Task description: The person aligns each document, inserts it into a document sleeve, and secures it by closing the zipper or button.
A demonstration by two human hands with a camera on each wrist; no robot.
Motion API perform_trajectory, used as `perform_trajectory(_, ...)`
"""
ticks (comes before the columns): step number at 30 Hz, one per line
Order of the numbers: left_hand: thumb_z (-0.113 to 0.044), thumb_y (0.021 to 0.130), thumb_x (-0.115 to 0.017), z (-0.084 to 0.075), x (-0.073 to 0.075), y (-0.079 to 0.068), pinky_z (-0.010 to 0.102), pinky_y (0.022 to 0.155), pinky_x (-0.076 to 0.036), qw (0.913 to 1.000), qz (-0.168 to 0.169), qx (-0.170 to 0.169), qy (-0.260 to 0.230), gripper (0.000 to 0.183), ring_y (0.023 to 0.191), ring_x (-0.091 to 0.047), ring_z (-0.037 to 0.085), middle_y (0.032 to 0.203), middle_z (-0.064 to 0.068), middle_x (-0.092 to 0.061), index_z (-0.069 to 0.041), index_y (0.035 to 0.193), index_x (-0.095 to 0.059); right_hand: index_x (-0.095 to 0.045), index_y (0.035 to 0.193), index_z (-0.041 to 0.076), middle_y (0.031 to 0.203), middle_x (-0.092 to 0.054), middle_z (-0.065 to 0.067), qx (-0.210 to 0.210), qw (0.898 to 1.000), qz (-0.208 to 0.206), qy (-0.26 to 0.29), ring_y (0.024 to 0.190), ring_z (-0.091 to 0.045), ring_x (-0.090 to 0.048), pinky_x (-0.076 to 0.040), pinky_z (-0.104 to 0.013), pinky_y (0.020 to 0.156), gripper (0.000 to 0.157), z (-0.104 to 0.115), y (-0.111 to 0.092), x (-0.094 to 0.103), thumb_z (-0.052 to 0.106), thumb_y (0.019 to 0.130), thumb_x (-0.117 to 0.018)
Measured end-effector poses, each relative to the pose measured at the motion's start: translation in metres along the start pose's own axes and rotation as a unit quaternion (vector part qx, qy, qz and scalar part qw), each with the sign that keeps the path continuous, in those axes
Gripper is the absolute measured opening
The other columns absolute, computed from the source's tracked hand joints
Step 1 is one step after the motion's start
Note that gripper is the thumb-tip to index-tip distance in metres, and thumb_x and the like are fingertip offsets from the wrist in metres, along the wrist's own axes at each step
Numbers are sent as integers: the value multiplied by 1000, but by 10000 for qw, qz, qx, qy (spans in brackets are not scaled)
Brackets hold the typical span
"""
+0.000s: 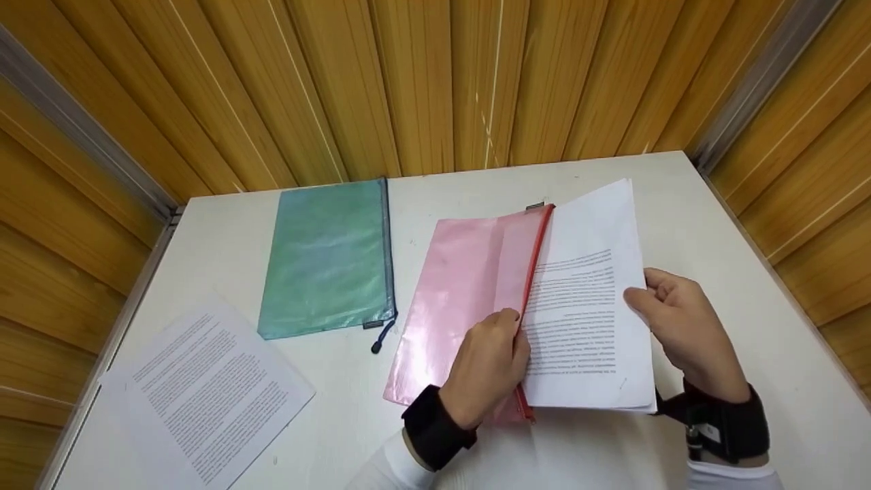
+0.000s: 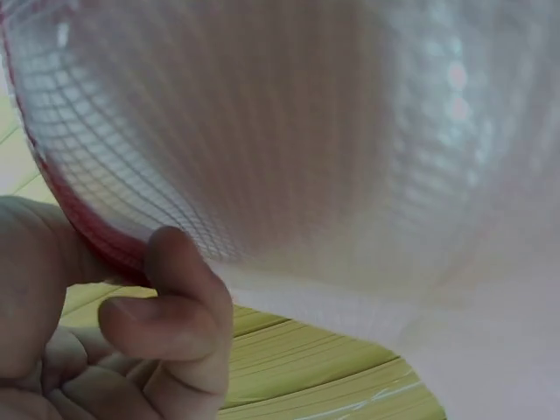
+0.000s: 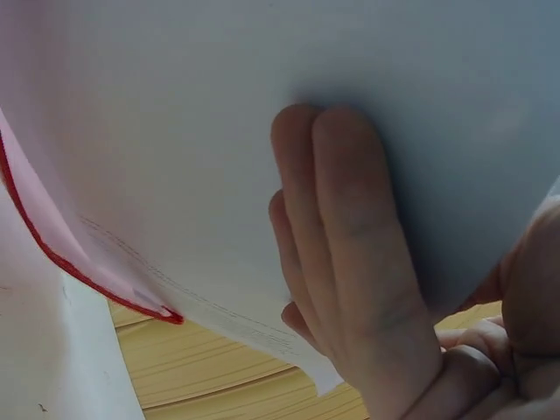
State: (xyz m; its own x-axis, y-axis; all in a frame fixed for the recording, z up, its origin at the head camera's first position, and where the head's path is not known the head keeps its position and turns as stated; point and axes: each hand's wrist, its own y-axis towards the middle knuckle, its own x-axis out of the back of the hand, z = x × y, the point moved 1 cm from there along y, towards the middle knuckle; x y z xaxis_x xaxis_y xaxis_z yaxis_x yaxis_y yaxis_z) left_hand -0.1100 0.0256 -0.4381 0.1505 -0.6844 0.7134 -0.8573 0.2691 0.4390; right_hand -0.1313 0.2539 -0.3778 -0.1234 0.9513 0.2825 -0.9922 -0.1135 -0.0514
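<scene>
A pink mesh zipper pouch with a red zipper edge lies tilted at the middle of the table, its mouth toward the right. My left hand pinches the pouch's red edge; the left wrist view shows thumb and finger on that edge. Printed sheets of paper are partly inside the pouch, their left part hidden by it. At the sheets' right edge, my right hand grips them with the thumb on top. In the right wrist view its fingers lie along the underside of the paper.
A green zipper pouch with a dark blue zipper and pull cord lies flat at the back left. Several printed sheets lie at the front left of the white table. Wood-patterned panels stand behind and at both sides.
</scene>
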Motion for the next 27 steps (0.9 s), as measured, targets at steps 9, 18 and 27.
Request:
perform_trajectory(9, -4, 92, -62, 2, 2, 1, 9, 50, -30, 9995, -174, -28, -250, 21, 58, -40, 2, 62, -2, -50, -7, 72, -61, -41, 140, -16, 130, -59, -33, -89, 9998, -132, -142, 93, -9, -72, -59, -26, 72, 43, -3, 2, -9, 6, 103, -42)
perform_trajectory(18, -7, 94, -61, -1, 5, 0, 7, 53, -31, 9988, -115, -340, -345, 19, 61, -41, 0, 66, -3, -51, -9, 76, -61, -39, 142, -16, 132, -57, -35, -198, 9998, 38, 1, 96, -11, -71, -58, -24, 74, 44, -3, 5, -18, 4, 103, -41)
perform_trajectory(27, -8, 94, -63, -4, 8, 0, 7, 56, -31, 9982, -42, -416, -421, 16, 63, -42, 1, 69, -4, -53, -10, 78, -63, -37, 142, -16, 131, -57, -37, -135, 9992, 339, 179, 93, -11, -72, -59, -26, 72, 44, -12, 11, -22, 3, 103, -40)
